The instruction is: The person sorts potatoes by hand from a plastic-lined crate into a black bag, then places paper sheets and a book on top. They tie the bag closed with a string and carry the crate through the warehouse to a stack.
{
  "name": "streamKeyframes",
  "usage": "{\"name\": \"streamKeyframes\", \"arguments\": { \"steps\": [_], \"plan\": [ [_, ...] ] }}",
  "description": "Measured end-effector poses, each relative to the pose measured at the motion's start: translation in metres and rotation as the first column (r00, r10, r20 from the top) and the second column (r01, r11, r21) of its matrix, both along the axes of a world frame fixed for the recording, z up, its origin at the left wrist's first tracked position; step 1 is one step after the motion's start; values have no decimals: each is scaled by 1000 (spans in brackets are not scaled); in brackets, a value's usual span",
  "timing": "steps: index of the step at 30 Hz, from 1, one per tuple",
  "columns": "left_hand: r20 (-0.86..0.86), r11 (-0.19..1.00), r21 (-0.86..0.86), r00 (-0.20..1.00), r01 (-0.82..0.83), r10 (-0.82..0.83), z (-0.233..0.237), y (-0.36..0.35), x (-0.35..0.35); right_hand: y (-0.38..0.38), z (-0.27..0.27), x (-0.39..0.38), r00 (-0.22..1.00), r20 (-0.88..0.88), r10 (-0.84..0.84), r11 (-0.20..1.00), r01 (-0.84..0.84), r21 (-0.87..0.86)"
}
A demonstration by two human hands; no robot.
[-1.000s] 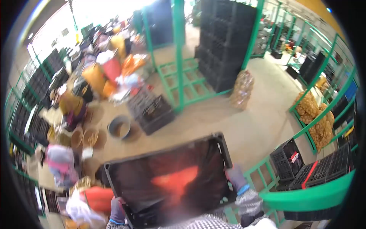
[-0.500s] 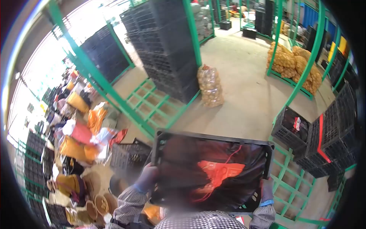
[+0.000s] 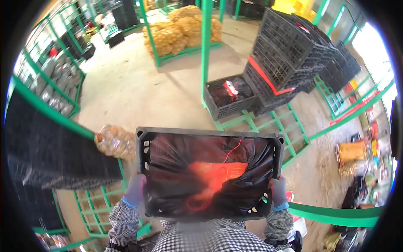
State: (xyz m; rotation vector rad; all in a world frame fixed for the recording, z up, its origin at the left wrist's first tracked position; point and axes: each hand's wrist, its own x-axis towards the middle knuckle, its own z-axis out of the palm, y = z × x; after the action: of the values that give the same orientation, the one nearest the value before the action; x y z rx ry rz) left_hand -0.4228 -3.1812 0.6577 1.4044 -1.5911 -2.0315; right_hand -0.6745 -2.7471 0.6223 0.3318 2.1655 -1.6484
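Note:
Between my hands is a black plastic crate (image 3: pixel 210 132), held level in front of my body. Black plastic sheeting (image 3: pixel 168 191) lines or covers its contents, with a red-orange printed label (image 3: pixel 226 171) and a thin red string lying on top. My gloved left hand (image 3: pixel 135 191) is closed on the crate's left end wall. At the opposite end, my gloved right hand (image 3: pixel 278 191) grips the right wall. The fingers of both hands are partly hidden by the crate. Blur covers the label's lower part.
Ahead to the right, a similar filled crate (image 3: pixel 231 108) sits on a green metal pallet (image 3: pixel 273 126) beside stacked black crates (image 3: pixel 289 50). A green post (image 3: pixel 206 46) rises there. Left are a filled clear bag (image 3: pixel 115 142) and dark stacked crates (image 3: pixel 50 147). Yellowish sacks (image 3: pixel 184 31) stand beyond.
My view has swung to the right, bringing the stacked crates and green pallet in front of me. The held crate has come along, both hands still on its ends.

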Motion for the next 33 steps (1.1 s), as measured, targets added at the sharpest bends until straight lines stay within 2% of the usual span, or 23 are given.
{"name": "streamKeyframes", "arguments": {
  "steps": [2, 3, 4, 5, 8, 9, 12, 13, 15, 16, 17, 20, 21, 23, 24, 26, 28, 29, 31, 33],
  "plan": [
    [-30, 986, 164, 999, -35, 40, -6, -31, -49, -20, -10, -14, 997, -10, -73, 997, 73, 33],
    [-39, 931, -204, 948, 302, -316, -34, -64, -68, -32, -22, -28, 993, 8, -122, 992, 121, 25],
    [37, 681, -577, 848, 450, -529, -61, -97, -86, -41, -39, -49, 987, 11, -163, 987, 163, 9],
    [-61, 766, -487, 859, 419, -509, -62, -105, -125, -55, -42, -80, 981, 10, -194, 981, 194, -15],
    [126, 526, -644, 755, 556, -643, -50, -135, -200, -80, -29, -156, 987, -19, -160, 986, 161, 33],
    [158, 421, -722, 724, 549, -671, -62, -155, -221, -86, -33, -183, 989, -31, -145, 989, 145, -1],
    [302, 378, -705, 736, 601, -606, -71, -185, -275, -129, -13, -254, 989, -17, -149, 988, 150, 46],
    [319, 368, -695, 724, 617, -611, -111, -212, -281, -134, -23, -278, 992, -2, -124, 984, 123, 126],
    [288, 424, -672, 741, 607, -606, -117, -235, -332, -157, -29, -322, 990, 14, -143, 979, 139, 148],
    [251, 491, -638, 764, 593, -595, -112, -244, -350, -171, -33, -334, 987, 46, -154, 975, 144, 168],
    [228, 557, -586, 779, 589, -584, -95, -249, -365, -189, -28, -347, 989, 53, -136, 988, 132, 78],
    [115, 651, -526, 805, 547, -583, -91, -300, -432, -240, -29, -400, 990, 70, -125, 988, 117, 102],
    [83, 669, -515, 808, 536, -583, -95, -310, -455, -253, -24, -427, 992, 74, -98, 974, 81, 210],
    [59, 711, -452, 814, 538, -578, -99, -322, -456, -283, -10, -462, 997, 72, -40, 989, 29, 148],
    [69, 762, -388, 841, 518, -536, -95, -326, -463, -297, -7, -478, 997, 78, -19, 994, 10, 111],
    [105, 881, -239, 913, 408, -394, -84, -325, -487, -305, -35, -511, 991, 135, -9, 979, -19, 202],
    [202, 932, -166, 936, 321, -287, -97, -330, -504, -305, -75, -536, 985, 171, 14, 949, -67, 308],
    [275, 927, -169, 919, 335, -282, -117, -340, -499, -309, -92, -548, 987, 155, 39, 941, -89, 328],
    [344, 969, -79, 919, 236, -195, -126, -345, -517, -323, -113, -573, 974, 180, 135, 923, -189, 334],
    [361, 995, 102, 932, -11, -27, -107, -331, -553, -323, -136, -609, 954, 203, 219, 902, -278, 332]
  ]
}}
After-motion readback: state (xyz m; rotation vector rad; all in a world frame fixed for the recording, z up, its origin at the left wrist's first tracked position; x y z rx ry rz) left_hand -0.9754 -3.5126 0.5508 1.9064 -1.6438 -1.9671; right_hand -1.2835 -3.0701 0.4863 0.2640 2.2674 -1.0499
